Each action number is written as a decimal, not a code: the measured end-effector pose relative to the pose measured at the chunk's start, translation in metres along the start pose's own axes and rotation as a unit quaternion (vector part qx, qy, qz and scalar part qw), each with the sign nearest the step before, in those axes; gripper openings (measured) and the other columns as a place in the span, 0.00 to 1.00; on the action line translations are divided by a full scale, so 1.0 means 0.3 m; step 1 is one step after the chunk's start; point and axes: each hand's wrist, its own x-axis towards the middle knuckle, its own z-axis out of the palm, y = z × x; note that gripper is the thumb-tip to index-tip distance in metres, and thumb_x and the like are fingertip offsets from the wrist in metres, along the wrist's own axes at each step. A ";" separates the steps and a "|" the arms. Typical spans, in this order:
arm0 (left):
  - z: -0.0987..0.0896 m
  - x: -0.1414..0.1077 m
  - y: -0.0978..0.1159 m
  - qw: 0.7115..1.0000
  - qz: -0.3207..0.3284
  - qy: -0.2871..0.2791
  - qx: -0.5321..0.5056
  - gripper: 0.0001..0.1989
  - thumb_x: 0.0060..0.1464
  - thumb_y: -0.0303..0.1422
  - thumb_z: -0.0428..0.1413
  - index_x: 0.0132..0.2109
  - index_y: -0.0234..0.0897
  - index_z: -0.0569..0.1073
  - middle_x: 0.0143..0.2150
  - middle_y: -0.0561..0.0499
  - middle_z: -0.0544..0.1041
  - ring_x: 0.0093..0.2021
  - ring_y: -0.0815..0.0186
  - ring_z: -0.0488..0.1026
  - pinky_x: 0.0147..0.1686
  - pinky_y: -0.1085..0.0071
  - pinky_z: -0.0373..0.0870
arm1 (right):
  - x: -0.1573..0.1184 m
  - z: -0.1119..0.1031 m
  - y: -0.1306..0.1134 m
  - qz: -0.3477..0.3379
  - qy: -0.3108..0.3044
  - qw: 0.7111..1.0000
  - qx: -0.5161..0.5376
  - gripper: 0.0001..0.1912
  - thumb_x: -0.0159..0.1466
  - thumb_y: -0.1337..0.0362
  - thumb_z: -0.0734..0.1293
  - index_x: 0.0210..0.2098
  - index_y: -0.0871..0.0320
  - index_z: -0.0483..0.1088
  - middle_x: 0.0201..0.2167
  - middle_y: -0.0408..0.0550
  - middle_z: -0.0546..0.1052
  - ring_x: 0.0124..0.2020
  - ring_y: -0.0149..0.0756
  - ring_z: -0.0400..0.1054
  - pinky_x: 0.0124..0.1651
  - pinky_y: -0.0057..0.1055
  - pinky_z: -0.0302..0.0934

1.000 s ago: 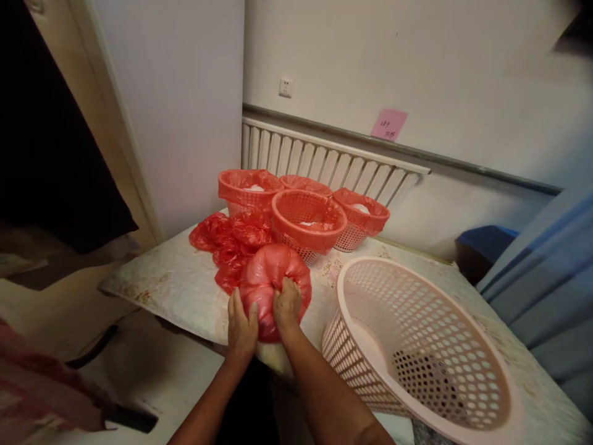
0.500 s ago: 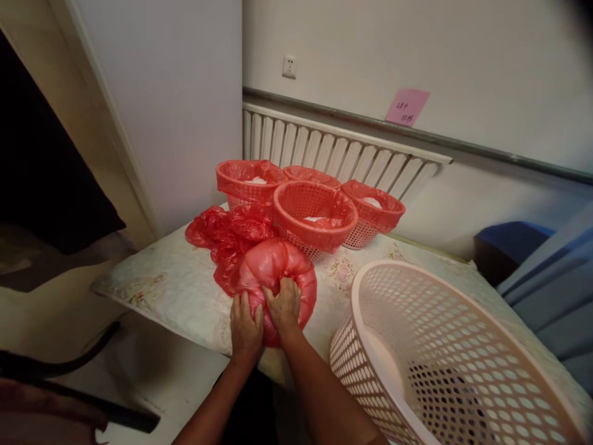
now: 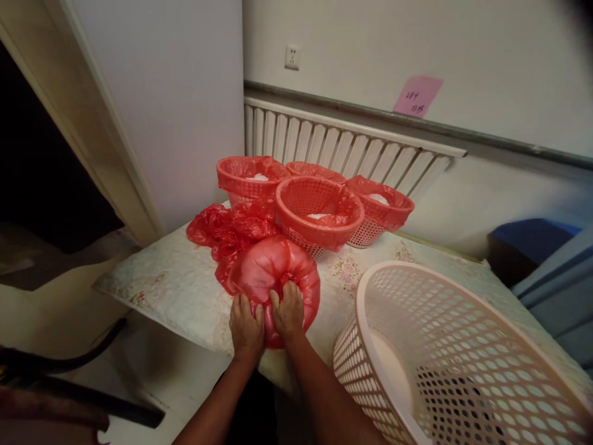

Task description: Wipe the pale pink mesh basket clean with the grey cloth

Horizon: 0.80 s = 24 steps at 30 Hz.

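A puffed-up red plastic bag (image 3: pixel 259 266), bulging in a ring around a gathered middle, sits at the table's near edge. My left hand (image 3: pixel 247 324) presses on its near left side, fingers bent over the plastic. At the gathered middle, my right hand (image 3: pixel 288 310) is closed on the bag, its fingertips partly sunk in the folds. What lies under or inside the bag is hidden. Crumpled red plastic bags (image 3: pixel 227 225) lie just behind and to the left, touching the puffed bag.
Behind stand several baskets lined with red bags, including a front one (image 3: pixel 319 232) and a right one (image 3: pixel 389 213), with white stuff inside some. A large pale pink laundry basket (image 3: pixel 361 364) tilts at the right. The table (image 3: pixel 171 296) has a flowered cover; a radiator (image 3: pixel 343 139) is behind.
My right hand has shifted slightly and its fingers sit more upright at the bag's middle. My left hand stays almost in place. The view has turned a little.
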 end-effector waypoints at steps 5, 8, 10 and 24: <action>-0.001 0.001 -0.004 1.000 -0.001 -0.003 0.007 0.27 0.60 0.36 0.47 0.63 0.28 0.59 0.64 0.31 0.60 0.65 0.45 0.57 0.61 0.44 0.58 | -0.004 -0.002 -0.007 -0.013 0.028 1.000 0.000 0.21 0.68 0.57 0.58 0.54 0.62 0.67 0.51 0.59 0.72 0.55 0.49 0.63 0.59 0.43 0.52; -0.012 -0.004 -0.008 1.000 0.001 -0.004 0.013 0.29 0.60 0.38 0.46 0.64 0.27 0.58 0.64 0.31 0.60 0.65 0.46 0.57 0.61 0.46 0.58 | -0.022 -0.012 -0.010 -0.033 0.047 0.998 0.012 0.18 0.66 0.60 0.60 0.52 0.63 0.69 0.47 0.58 0.74 0.51 0.48 0.65 0.57 0.44 0.56; -0.028 -0.011 -0.007 1.000 0.013 -0.004 0.012 0.30 0.61 0.39 0.46 0.66 0.27 0.56 0.65 0.32 0.59 0.65 0.47 0.57 0.62 0.48 0.58 | -0.038 -0.026 -0.009 -0.046 0.062 0.997 0.022 0.17 0.65 0.62 0.60 0.51 0.63 0.69 0.45 0.58 0.74 0.49 0.47 0.66 0.55 0.44 0.58; -0.135 -0.101 0.025 0.999 -0.004 0.034 -0.008 0.33 0.63 0.43 0.43 0.67 0.25 0.51 0.67 0.28 0.56 0.68 0.46 0.52 0.62 0.45 0.55 | -0.379 -0.316 -0.007 -0.239 0.110 0.963 0.062 0.19 0.64 0.71 0.57 0.54 0.62 0.64 0.51 0.57 0.72 0.54 0.43 0.64 0.57 0.44 0.59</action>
